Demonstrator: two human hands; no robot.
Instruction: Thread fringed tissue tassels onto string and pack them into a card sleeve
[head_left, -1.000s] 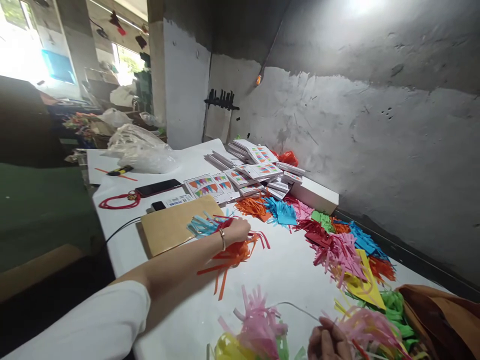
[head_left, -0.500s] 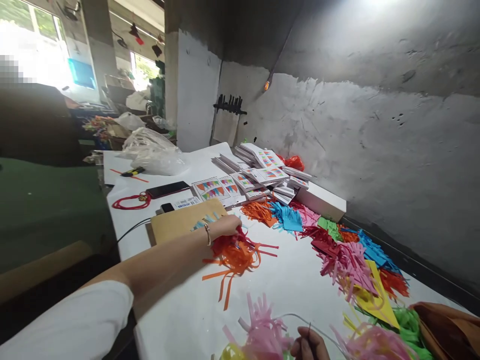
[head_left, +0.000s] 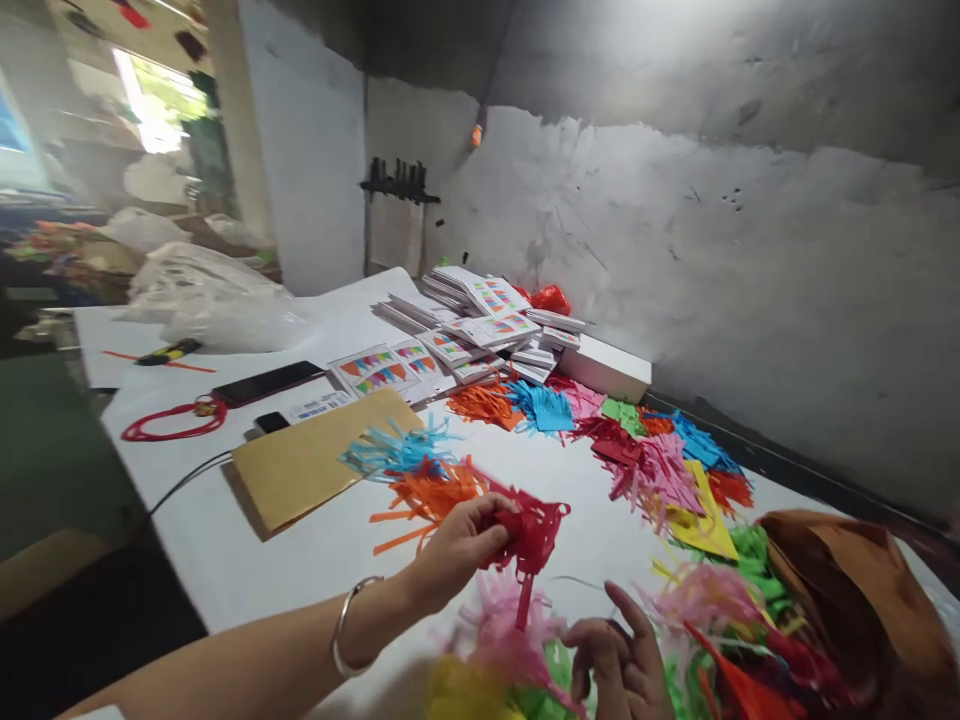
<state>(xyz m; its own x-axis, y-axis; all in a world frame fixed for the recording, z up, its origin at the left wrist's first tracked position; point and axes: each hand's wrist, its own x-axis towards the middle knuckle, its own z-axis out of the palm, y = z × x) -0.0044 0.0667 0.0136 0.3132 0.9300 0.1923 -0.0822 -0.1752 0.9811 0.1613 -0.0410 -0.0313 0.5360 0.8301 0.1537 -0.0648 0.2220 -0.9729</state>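
My left hand (head_left: 480, 545), with a bangle on its wrist, pinches a crumpled red paper tassel (head_left: 536, 530) above the white table. Strips dangle from it. At lower centre is my right hand (head_left: 619, 655), index finger raised and the other fingers curled; what they hold, if anything, is hidden. A thin pale cord (head_left: 577, 580) runs close to its fingertips. Below and between the hands lies a pink tassel (head_left: 510, 610), with a blurred yellow tassel (head_left: 465, 690) in front. An orange tassel (head_left: 427, 495) and a light blue tassel (head_left: 397, 450) lie beyond my left hand.
A brown envelope (head_left: 322, 450) lies at left, near a phone (head_left: 266, 383) and a red cord (head_left: 176, 420). Printed cards (head_left: 491, 325) are stacked at the back beside a white box (head_left: 607, 368). Coloured fringes line the right side, by a brown bag (head_left: 847, 590).
My left hand has lifted the red tassel off the orange one and brought it nearer my right hand. My right index finger has stretched upward. The view has swung right.
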